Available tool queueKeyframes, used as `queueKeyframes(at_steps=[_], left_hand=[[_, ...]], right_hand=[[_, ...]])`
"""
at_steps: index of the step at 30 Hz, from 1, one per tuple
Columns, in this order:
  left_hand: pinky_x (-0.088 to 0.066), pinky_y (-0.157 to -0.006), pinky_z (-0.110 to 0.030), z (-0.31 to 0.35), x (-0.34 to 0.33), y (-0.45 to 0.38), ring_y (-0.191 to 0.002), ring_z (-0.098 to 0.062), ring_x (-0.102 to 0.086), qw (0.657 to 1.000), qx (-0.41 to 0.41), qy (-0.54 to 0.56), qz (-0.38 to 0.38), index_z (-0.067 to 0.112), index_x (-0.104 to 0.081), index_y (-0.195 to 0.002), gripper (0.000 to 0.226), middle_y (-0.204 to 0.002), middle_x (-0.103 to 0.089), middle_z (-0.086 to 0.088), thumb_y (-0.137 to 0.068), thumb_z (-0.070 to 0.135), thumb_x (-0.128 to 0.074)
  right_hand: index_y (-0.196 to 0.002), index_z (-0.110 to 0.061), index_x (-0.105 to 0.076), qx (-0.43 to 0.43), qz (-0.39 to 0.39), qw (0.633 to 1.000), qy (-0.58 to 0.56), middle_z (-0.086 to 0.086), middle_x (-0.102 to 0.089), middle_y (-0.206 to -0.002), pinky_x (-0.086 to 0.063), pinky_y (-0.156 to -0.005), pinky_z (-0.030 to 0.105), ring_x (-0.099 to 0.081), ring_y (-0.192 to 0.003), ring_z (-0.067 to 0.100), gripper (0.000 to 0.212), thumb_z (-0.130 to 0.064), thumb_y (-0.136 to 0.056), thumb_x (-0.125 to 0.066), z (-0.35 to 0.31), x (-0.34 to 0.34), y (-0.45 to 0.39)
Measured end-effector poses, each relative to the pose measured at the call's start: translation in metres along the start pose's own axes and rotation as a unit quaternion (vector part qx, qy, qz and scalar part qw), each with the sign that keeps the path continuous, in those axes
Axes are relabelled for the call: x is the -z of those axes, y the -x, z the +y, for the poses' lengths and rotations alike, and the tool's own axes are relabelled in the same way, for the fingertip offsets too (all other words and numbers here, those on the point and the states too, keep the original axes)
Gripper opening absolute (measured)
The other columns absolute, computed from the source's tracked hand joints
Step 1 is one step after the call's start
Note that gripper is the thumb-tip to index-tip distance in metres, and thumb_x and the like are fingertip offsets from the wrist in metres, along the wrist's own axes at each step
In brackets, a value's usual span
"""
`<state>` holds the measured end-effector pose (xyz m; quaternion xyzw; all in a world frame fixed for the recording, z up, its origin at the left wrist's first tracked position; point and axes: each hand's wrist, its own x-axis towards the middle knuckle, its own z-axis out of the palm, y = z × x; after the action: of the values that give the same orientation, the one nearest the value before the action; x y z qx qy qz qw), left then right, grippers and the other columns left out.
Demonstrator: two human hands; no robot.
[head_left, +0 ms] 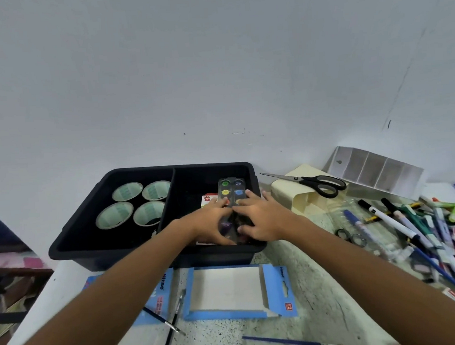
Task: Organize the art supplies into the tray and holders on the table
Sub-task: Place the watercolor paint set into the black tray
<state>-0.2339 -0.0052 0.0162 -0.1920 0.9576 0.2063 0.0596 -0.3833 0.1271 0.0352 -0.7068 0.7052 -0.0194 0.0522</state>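
Both hands on the paint palette (232, 199) inside the black tray's (124, 256) right compartment: left hand (213, 221) and right hand (259, 218) curl fingers and thumbs around its near end. Four tape rolls (131, 206) in the tray's left compartment; scissors (310, 184) right of the tray.

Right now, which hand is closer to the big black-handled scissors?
Right. The right hand lies on the paint palette in the tray, just left of the scissors. The left hand lies beyond it, farther left.

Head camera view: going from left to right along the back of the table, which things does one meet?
Tape rolls → paint palette in the black tray → large scissors → white divided holder.
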Motion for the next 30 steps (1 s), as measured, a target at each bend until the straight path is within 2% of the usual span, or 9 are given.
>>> queueKeyframes(at_steps=[6, 11, 14, 18, 20, 22, 25, 27, 30], left_hand=[[-0.023, -0.116, -0.04, -0.005, 0.001, 0.009, -0.147, -0.024, -0.016, 0.999, 0.018, -0.049, -0.001, 0.028, -0.027, -0.152, 0.089, -0.163, -0.008, -0.001, -0.08, 0.048, -0.073], [-0.03, -0.115, -0.04, 0.009, 0.007, 0.015, -0.144, -0.025, -0.026, 0.998, 0.034, -0.058, 0.006, 0.025, -0.033, -0.15, 0.084, -0.162, -0.016, -0.001, -0.08, 0.042, -0.076], [-0.033, -0.105, -0.029, 0.024, 0.012, 0.027, -0.135, -0.021, -0.039, 0.998, 0.035, -0.034, 0.027, 0.02, -0.043, -0.145, 0.075, -0.153, -0.038, -0.003, -0.08, 0.034, -0.077], [-0.039, -0.105, -0.03, 0.048, 0.017, 0.066, -0.127, -0.017, -0.047, 0.987, 0.002, -0.064, 0.15, 0.015, -0.053, -0.138, 0.062, -0.139, -0.054, -0.003, -0.084, 0.036, -0.074], [-0.048, -0.095, -0.034, 0.058, 0.011, 0.092, -0.114, -0.021, -0.055, 0.952, -0.093, -0.136, 0.259, 0.008, -0.063, -0.126, 0.048, -0.125, -0.062, -0.007, -0.084, 0.028, -0.074], [-0.051, -0.083, -0.029, 0.068, -0.006, 0.115, -0.096, -0.02, -0.06, 0.917, -0.175, -0.169, 0.317, 0.004, -0.07, -0.109, 0.031, -0.107, -0.068, -0.008, -0.083, 0.021, -0.071], [-0.055, -0.079, -0.029, 0.076, -0.051, 0.137, -0.092, -0.017, -0.063, 0.923, -0.195, -0.179, 0.28, 0.009, -0.072, -0.105, 0.027, -0.103, -0.069, -0.005, -0.084, 0.025, -0.068], [-0.052, -0.097, -0.044, 0.077, -0.083, 0.142, -0.12, -0.025, -0.057, 0.957, -0.113, -0.169, 0.204, 0.014, -0.063, -0.126, 0.045, -0.131, -0.061, -0.008, -0.088, 0.038, -0.064], [0.001, -0.121, -0.043, 0.077, -0.117, 0.138, -0.15, -0.023, 0.009, 0.985, 0.039, -0.159, 0.052, 0.024, -0.012, -0.156, 0.075, -0.163, 0.005, -0.001, -0.096, 0.061, -0.037]], right_hand=[[-0.13, -0.022, -0.057, -0.035, -0.089, 0.994, 0.057, 0.003, -0.045, -0.147, -0.016, -0.113, 0.061, -0.009, -0.149, 0.025, 0.052, -0.055, -0.09, -0.054, -0.011, 0.007, 0.0], [-0.123, -0.019, -0.06, -0.058, -0.046, 0.995, 0.068, 0.005, -0.055, -0.132, -0.033, -0.104, 0.054, -0.028, -0.14, 0.025, 0.047, -0.047, -0.085, -0.066, -0.02, 0.005, -0.005], [-0.122, -0.019, -0.062, -0.042, -0.026, 0.999, -0.01, 0.005, -0.054, -0.132, -0.034, -0.106, 0.05, -0.029, -0.141, 0.024, 0.041, -0.04, -0.087, -0.066, -0.019, 0.01, 0.004], [-0.118, -0.011, -0.066, -0.01, 0.181, 0.97, -0.16, 0.007, -0.061, -0.117, -0.046, -0.093, 0.036, -0.056, -0.11, 0.023, 0.032, -0.024, -0.09, -0.064, -0.012, 0.015, 0.035], [-0.1, -0.005, -0.07, 0.063, 0.319, 0.938, -0.117, 0.008, -0.064, -0.098, -0.049, -0.079, 0.035, -0.058, -0.091, 0.022, 0.021, -0.018, -0.088, -0.061, -0.01, 0.011, 0.06], [-0.083, -0.003, -0.068, 0.156, 0.359, 0.918, -0.069, 0.008, -0.061, -0.082, -0.048, -0.063, 0.03, -0.056, -0.073, 0.02, 0.017, -0.016, -0.085, -0.056, -0.01, -0.001, 0.086], [-0.081, -0.006, -0.069, 0.243, 0.302, 0.922, -0.012, 0.007, -0.062, -0.08, -0.05, -0.058, 0.032, -0.057, -0.069, 0.02, 0.021, -0.022, -0.085, -0.055, -0.011, -0.035, 0.113], [-0.109, -0.009, -0.069, 0.207, 0.199, 0.958, -0.002, 0.012, -0.064, -0.107, -0.052, -0.077, 0.034, -0.06, -0.096, 0.026, 0.039, -0.041, -0.09, -0.056, -0.008, -0.057, 0.12], [-0.153, -0.022, -0.026, 0.086, -0.005, 0.996, 0.005, 0.01, -0.02, -0.16, -0.023, -0.115, 0.04, -0.017, -0.147, 0.025, 0.081, -0.071, -0.09, -0.036, 0.0, -0.08, 0.122]])
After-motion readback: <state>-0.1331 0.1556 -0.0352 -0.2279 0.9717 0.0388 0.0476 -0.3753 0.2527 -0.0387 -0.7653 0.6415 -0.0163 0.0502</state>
